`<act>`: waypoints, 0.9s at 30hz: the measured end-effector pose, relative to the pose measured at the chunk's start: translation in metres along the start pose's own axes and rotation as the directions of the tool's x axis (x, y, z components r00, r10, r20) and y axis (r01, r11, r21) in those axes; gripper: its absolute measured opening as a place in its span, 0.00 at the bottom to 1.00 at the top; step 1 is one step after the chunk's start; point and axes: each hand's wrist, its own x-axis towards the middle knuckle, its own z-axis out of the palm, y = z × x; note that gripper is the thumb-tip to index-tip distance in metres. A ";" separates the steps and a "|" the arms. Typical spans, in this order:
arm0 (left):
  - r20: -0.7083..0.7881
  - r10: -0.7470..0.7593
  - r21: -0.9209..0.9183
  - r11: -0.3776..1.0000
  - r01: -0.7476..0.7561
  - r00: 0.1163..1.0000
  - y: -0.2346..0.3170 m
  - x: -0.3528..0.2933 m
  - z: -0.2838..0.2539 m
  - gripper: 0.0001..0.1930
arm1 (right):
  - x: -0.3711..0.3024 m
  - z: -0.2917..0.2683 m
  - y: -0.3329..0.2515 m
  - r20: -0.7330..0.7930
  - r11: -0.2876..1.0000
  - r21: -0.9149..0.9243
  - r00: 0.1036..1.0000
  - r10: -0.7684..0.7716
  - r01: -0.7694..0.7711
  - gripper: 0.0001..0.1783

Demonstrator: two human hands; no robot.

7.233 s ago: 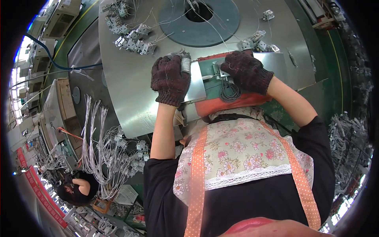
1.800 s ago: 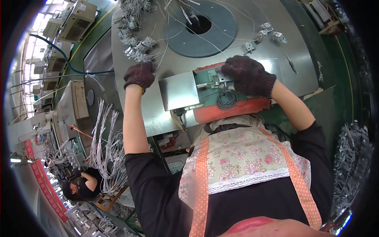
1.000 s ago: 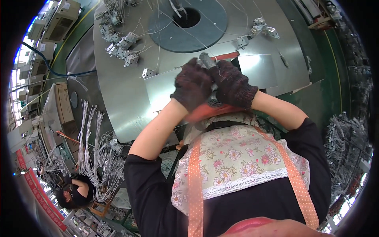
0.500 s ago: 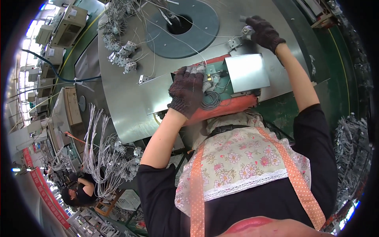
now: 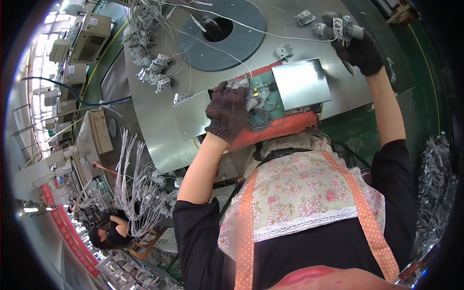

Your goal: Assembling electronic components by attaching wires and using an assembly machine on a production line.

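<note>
Gloves (image 5: 222, 108) of dark knit cover both hands, twelve o'clock being the far side of the view. The left hand (image 5: 228, 108), just above centre, has its fingers curled well in and its taped tips beside a small metal fitting (image 5: 255, 99); whether it grips anything, I cannot tell. The right hand (image 5: 363, 50), out at two o'clock, has its fingers bent partway around a small metal block (image 5: 338, 26), raised above the table, with a white wire (image 5: 270, 35) trailing from it toward nine. From the left hand, a coil of grey wire (image 5: 260, 120) lies between three and four, a shiny metal cover (image 5: 302, 84) between two and three, and a flat metal sheet (image 5: 191, 113) at nine. A red pad (image 5: 290, 125) edges the near side. The grey metal table (image 5: 164, 140) carries a dark round plate (image 5: 241, 43) at twelve, pierced by a hole (image 5: 218, 31), and a cluster of similar blocks (image 5: 152, 70) between ten and eleven. Farther out, beige machines (image 5: 87, 36) stand at ten, a blue hose (image 5: 63, 82) sags below them, and bundled wires (image 5: 133, 193) hang at eight. Beyond these, a co-worker (image 5: 118, 232) in black sits near a red banner (image 5: 72, 239). Green floor (image 5: 396, 104) shows toward three, where more bundled parts (image 5: 432, 193) line the rim.
</note>
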 end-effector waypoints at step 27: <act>0.046 0.012 0.021 1.000 -0.013 0.999 -0.002 0.009 -0.005 0.29 | 0.035 0.046 -0.166 0.336 -0.103 0.942 0.910 0.242 -0.320 0.28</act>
